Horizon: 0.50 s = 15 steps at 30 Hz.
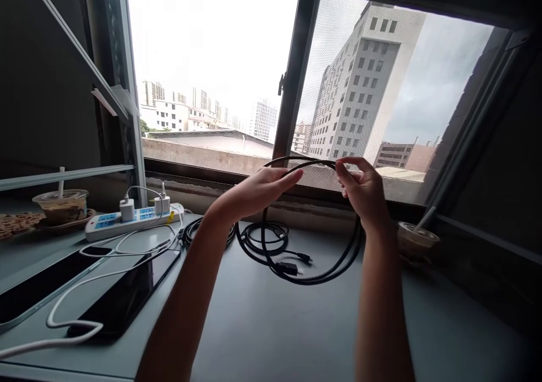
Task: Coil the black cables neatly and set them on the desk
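I hold a black cable (315,164) wound into a large loop, raised in front of the window. My left hand (258,190) grips the loop's upper left side, fingers wrapped over it. At the top right, my right hand (362,187) pinches the loop between thumb and fingers. The bottom of the loop hangs just above the grey table (275,320), and its black plug (288,268) dangles there. Two smaller coils of black cable (266,238) lie on the table behind the loop.
A white power strip (131,221) with two chargers and white cords sits at the left. Two dark tablets (127,294) lie at the front left. A drink cup (63,204) stands far left, another cup (417,241) at the right. A metal shelf frame (122,88) rises by the window.
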Each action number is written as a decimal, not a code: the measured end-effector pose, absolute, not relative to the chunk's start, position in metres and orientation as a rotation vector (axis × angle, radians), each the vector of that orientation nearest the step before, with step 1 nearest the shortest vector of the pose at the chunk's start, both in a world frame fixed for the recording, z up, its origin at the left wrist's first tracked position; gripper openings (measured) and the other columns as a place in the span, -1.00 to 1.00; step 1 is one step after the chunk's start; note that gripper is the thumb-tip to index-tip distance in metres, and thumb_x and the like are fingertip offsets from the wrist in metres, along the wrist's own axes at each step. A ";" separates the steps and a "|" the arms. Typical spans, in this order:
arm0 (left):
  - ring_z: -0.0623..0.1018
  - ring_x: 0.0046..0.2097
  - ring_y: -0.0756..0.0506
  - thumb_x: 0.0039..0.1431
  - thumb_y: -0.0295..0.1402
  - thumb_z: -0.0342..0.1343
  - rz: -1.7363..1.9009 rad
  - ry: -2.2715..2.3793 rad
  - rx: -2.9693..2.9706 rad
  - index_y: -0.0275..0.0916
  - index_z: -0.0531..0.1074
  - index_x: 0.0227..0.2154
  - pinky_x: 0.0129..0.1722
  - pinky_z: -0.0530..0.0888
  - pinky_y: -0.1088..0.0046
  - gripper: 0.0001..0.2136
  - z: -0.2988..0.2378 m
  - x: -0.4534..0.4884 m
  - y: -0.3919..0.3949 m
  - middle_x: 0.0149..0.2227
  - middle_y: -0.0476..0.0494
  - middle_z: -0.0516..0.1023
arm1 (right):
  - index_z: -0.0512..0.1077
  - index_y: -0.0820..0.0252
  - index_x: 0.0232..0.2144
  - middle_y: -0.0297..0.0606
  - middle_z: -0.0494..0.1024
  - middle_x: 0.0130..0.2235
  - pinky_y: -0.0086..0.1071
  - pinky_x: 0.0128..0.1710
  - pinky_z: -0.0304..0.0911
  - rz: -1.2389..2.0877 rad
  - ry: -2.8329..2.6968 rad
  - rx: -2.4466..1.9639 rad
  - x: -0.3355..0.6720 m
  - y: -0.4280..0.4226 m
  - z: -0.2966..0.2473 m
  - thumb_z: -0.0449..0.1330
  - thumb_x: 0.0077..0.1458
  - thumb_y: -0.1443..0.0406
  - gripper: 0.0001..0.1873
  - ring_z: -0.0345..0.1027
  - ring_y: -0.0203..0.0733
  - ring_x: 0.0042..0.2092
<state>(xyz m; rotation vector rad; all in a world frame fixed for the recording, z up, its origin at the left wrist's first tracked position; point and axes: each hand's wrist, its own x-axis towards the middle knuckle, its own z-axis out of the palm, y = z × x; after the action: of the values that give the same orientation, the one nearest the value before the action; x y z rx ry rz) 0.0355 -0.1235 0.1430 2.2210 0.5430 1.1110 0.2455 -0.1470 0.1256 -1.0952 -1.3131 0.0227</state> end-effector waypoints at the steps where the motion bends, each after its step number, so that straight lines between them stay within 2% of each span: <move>1: 0.46 -0.36 -0.05 0.05 -0.13 0.05 1.167 0.534 2.239 -0.26 0.47 -0.52 -0.39 0.37 0.49 -0.71 0.146 0.031 -0.130 -0.53 -0.06 0.44 | 0.34 0.14 -0.39 -0.47 0.09 -0.66 -0.50 -0.68 -0.18 0.000 -1.305 -1.087 0.245 -0.148 0.126 0.17 -0.05 0.05 -0.70 -0.12 -0.43 -0.64; 5: 0.49 -0.26 -0.05 0.05 -0.17 0.06 1.659 0.457 2.088 -0.27 0.50 -0.36 -0.26 0.40 0.46 -0.73 0.156 0.020 -0.134 -0.37 -0.10 0.52 | 0.40 0.19 -0.46 -0.47 0.08 -0.67 -0.48 -0.67 -0.22 -0.120 -1.234 -0.997 0.243 -0.151 0.127 0.21 -0.08 0.11 -0.74 -0.16 -0.45 -0.63; 8: 0.50 -0.21 -0.08 0.15 -0.01 -0.21 1.639 0.602 1.956 -0.27 0.47 -0.22 -0.21 0.40 0.40 -0.51 0.150 0.021 -0.104 -0.27 -0.18 0.53 | 0.43 0.23 -0.51 -0.47 0.14 -0.68 -0.47 -0.64 -0.15 -0.229 -1.114 -0.909 0.242 -0.147 0.129 0.24 -0.13 0.12 -0.74 -0.09 -0.45 -0.63; 10: 0.51 -0.23 -0.11 0.12 0.10 -0.41 1.191 0.931 1.994 -0.30 0.43 -0.16 -0.19 0.40 0.36 -0.33 0.135 0.027 -0.075 -0.27 -0.23 0.54 | 0.44 0.24 -0.53 -0.46 0.17 -0.68 -0.46 -0.62 -0.10 -0.310 -1.036 -0.862 0.242 -0.144 0.129 0.26 -0.16 0.13 -0.74 -0.04 -0.44 -0.62; 11: 0.52 -0.23 -0.13 0.06 0.16 -0.48 0.780 1.105 2.007 -0.32 0.43 -0.15 -0.18 0.40 0.35 -0.24 0.125 0.032 -0.061 -0.27 -0.25 0.54 | 0.45 0.25 -0.52 -0.45 0.19 -0.67 -0.45 -0.61 -0.06 -0.346 -1.002 -0.835 0.243 -0.142 0.130 0.26 -0.17 0.14 -0.74 0.00 -0.43 -0.61; 13: 0.54 -0.38 -0.25 -0.01 0.22 -0.41 0.367 1.170 1.966 -0.46 0.50 -0.34 -0.30 0.43 0.21 -0.18 0.100 0.046 -0.036 -0.43 -0.41 0.54 | 0.45 0.25 -0.51 -0.41 0.24 -0.64 -0.43 -0.58 0.00 -0.400 -0.938 -0.779 0.247 -0.139 0.130 0.25 -0.16 0.14 -0.74 0.10 -0.38 -0.58; 15: 0.53 -0.46 -0.33 -0.10 0.24 -0.22 0.021 1.179 1.908 -0.43 0.51 -0.51 -0.37 0.41 0.13 -0.26 0.073 0.065 -0.020 -0.53 -0.45 0.52 | 0.44 0.23 -0.48 -0.39 0.26 -0.61 -0.41 -0.56 0.02 -0.444 -0.880 -0.740 0.252 -0.137 0.129 0.23 -0.14 0.13 -0.74 0.15 -0.34 -0.55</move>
<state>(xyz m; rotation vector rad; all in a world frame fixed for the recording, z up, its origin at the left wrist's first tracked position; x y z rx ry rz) 0.0652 -0.0196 0.0732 1.9080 1.1787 0.0207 0.2517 -0.1371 0.1295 -0.7397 -0.8798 -0.4438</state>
